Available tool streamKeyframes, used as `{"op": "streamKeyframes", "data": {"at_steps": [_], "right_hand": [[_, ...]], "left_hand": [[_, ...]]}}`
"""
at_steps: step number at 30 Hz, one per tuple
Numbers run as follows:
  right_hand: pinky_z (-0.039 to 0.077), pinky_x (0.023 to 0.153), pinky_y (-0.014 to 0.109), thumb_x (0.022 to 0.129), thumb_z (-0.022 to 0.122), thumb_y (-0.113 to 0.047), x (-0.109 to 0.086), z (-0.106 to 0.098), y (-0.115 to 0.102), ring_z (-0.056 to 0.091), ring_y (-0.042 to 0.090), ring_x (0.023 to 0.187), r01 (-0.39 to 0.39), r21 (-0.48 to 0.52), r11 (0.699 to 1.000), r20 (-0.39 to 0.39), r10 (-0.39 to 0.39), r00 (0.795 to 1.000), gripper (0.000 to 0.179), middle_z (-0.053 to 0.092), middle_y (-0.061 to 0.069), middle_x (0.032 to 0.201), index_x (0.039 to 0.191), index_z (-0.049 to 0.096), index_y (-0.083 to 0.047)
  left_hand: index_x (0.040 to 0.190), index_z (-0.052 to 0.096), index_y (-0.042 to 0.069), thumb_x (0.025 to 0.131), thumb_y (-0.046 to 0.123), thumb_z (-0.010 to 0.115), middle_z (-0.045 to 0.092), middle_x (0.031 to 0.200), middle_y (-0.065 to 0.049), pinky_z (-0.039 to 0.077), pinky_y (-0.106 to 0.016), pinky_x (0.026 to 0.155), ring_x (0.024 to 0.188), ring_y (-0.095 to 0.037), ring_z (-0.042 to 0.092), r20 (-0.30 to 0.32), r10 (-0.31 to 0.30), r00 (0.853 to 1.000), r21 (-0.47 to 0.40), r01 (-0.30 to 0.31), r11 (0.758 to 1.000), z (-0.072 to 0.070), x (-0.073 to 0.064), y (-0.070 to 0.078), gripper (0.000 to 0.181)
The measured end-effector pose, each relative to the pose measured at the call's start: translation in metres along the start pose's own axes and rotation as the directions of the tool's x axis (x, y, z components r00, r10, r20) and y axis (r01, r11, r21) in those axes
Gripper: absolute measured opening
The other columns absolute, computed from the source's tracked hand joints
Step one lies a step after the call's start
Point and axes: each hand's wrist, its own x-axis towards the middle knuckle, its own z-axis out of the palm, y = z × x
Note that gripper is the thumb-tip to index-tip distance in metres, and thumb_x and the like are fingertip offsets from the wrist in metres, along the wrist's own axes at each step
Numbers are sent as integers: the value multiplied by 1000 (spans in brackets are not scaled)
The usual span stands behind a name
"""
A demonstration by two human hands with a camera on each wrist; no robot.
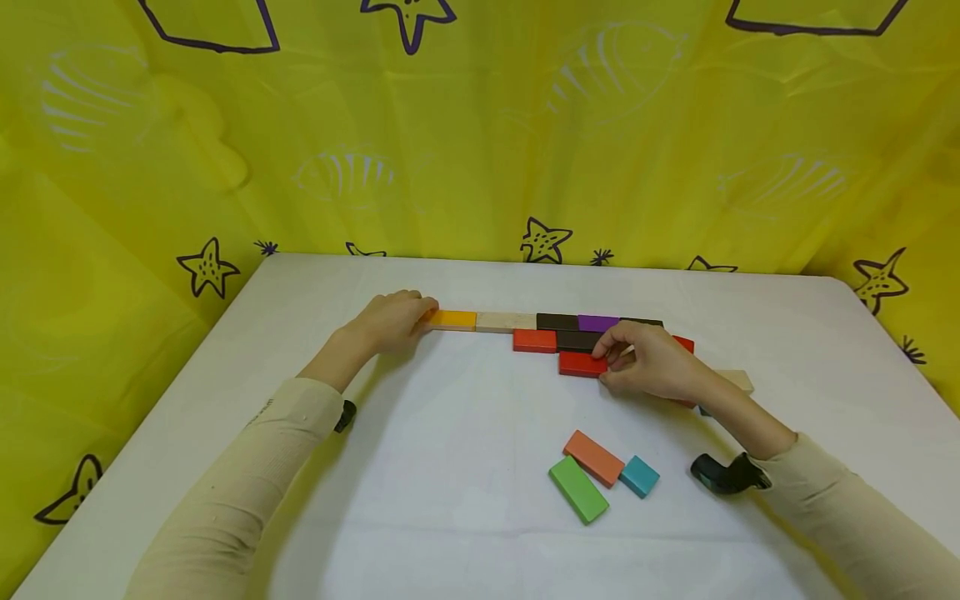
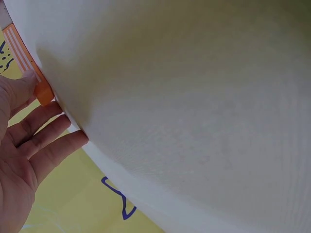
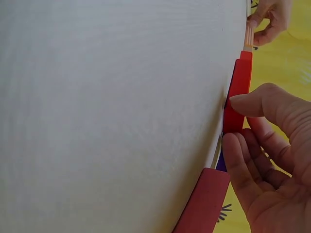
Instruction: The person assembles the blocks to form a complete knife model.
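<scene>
My left hand [image 1: 393, 321] pinches the outer end of an orange block [image 1: 455, 320], its thumb lying on the block in the left wrist view. This block ends a back row that continues with a pale wooden block [image 1: 506, 322], a dark one [image 1: 557, 322] and a purple one [image 1: 598, 323]. In front lie a red block [image 1: 535, 340] and a dark brown block [image 1: 576, 340]. My right hand [image 1: 648, 360] holds the nearest red block [image 3: 238, 92] between thumb and fingers, at its right end. That hand partly hides the blocks behind it.
Nearer on the white table [image 1: 420, 467] lie a coral block [image 1: 594, 458], a green block [image 1: 579, 490] and a teal block [image 1: 640, 477]. Another pale block [image 1: 735, 381] shows beyond the right wrist. A yellow patterned cloth [image 1: 450, 150] hangs behind the table.
</scene>
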Motion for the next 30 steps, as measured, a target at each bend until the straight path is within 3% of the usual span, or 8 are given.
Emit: {"op": "streamKeyframes", "data": {"at_steps": [15, 30], "right_hand": [[54, 77, 30, 83, 86, -12, 3, 5, -6, 59, 18, 86, 16, -116, 993, -63, -23, 998, 19, 65, 2, 91, 94, 70, -8], [54, 80, 33, 85, 84, -15, 2, 3, -8, 60, 18, 88, 7, -115, 993, -65, -14, 998, 18, 66, 1, 92, 96, 71, -7]], "left_hand": [[124, 65, 3, 101, 12, 62, 64, 101, -12, 53, -44, 78, 87, -28, 58, 1, 0, 1000, -3, 0, 1000, 0, 0, 1, 25], [127, 64, 5, 102, 14, 60, 65, 104, -11, 52, -44, 78, 89, -27, 58, 10, -10, 1000, 4, 10, 1000, 3, 1, -1, 28]]}}
